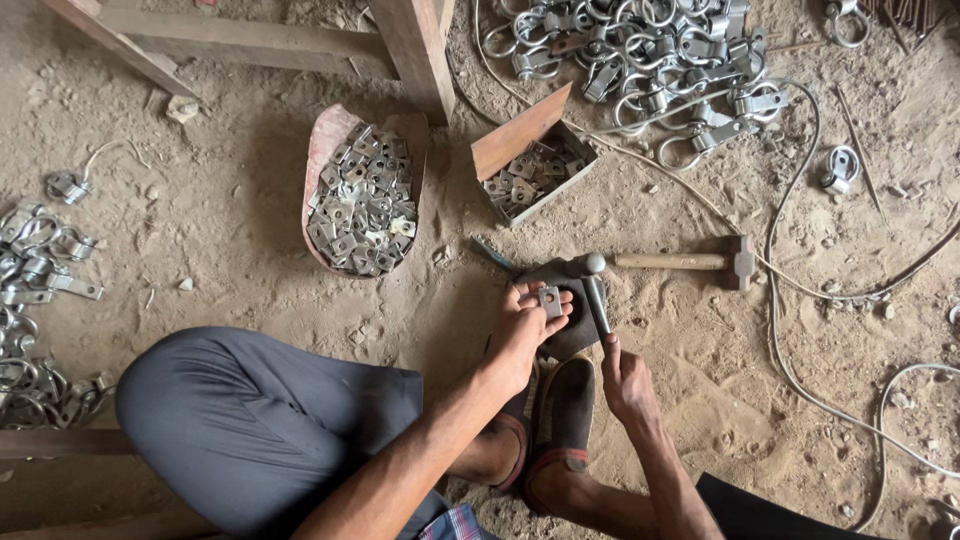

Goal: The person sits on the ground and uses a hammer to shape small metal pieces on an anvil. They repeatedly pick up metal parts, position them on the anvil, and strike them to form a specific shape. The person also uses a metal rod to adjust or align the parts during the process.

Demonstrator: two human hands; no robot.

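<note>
I sit on the sandy ground with my feet in dark slippers (562, 412) drawn together. My left hand (525, 322) pinches a small square metal plate (550, 300) with a hole in it, just above a dark iron block (560, 272). My right hand (625, 380) grips the lower end of a steel rod with a round head (596, 300), which slants up beside the plate. A wooden-handled hammer (690, 262) lies on the ground right of the block, untouched.
A curved reddish tray (322, 150) and an open cardboard box (520, 135) hold several metal plates. Heaps of metal rings and clamps lie at top right (650, 60) and far left (30, 260). Wires (780, 330) snake across the dirt. Wooden beams (415, 50) stand above.
</note>
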